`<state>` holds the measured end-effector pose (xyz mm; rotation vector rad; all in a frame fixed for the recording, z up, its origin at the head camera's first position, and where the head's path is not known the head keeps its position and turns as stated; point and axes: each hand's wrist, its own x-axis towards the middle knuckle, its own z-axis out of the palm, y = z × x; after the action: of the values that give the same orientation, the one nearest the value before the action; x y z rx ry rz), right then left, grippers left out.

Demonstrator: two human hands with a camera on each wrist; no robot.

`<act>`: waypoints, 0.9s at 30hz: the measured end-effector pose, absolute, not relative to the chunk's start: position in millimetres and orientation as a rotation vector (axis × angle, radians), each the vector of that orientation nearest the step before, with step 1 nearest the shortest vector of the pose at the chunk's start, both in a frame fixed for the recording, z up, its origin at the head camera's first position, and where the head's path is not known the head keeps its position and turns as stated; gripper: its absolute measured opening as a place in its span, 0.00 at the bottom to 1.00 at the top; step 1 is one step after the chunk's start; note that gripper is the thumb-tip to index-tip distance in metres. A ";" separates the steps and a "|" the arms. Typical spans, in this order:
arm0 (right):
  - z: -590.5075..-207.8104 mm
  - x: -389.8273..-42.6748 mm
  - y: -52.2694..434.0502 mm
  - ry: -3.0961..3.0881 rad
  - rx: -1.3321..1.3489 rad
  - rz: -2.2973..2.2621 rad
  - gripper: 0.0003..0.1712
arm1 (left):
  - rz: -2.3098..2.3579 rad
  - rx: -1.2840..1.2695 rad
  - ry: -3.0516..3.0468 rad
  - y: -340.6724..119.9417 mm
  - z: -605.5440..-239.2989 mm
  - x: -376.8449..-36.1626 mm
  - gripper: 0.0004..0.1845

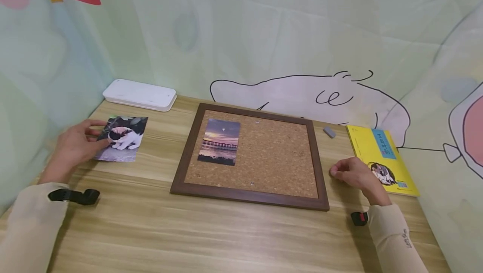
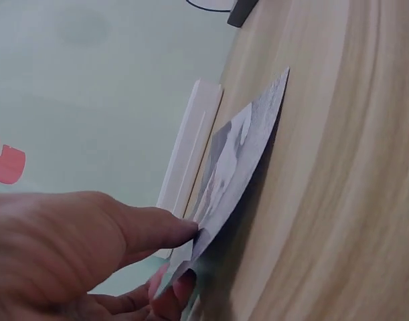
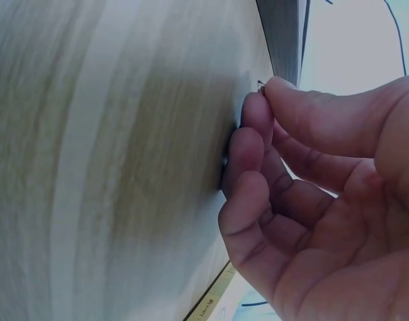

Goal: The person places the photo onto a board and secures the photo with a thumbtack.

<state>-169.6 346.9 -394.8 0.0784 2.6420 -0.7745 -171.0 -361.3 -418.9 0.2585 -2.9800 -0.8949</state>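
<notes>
On the left, my left hand pinches a photo of a black-and-white cat by its left edge, thumb on top and fingers beneath. The left wrist view shows the photo bowed and tilted over the wooden table. A cork board in a brown frame lies in the middle. A sunset pier photo is fixed to its left part by a pin near the top. Right of the frame, my right hand pinches a small shiny thumbtack between thumb and index finger, close over the table.
A white case stands at the back left against the printed curtain. Right of the board are a grey eraser and a yellow book, partly behind my right hand. Small shiny bits lie on the cork's top and bottom edges.
</notes>
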 end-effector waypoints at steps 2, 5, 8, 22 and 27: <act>-394.9 -168.9 346.8 2.648 0.072 -0.774 0.09 | -0.917 0.286 -2.984 -361.5 -418.3 -170.9 0.30; -395.1 -168.6 347.6 2.657 0.043 -0.777 0.09 | -0.935 0.317 -2.985 -362.4 -417.5 -170.2 0.29; -396.0 -168.5 347.7 2.666 0.030 -0.789 0.09 | -0.959 0.329 -2.982 -363.5 -416.7 -169.4 0.28; -394.8 -171.5 347.5 2.657 0.118 -0.865 0.13 | -1.100 0.389 -2.925 -351.8 -403.3 -171.5 0.29; -391.7 -171.7 348.4 2.645 0.111 -0.885 0.14 | -1.122 0.312 -2.898 -341.8 -398.6 -174.8 0.28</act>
<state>-171.7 348.4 -391.7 0.1106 2.6448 -0.8846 -174.8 -341.8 -398.6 0.3124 -2.8977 -1.1223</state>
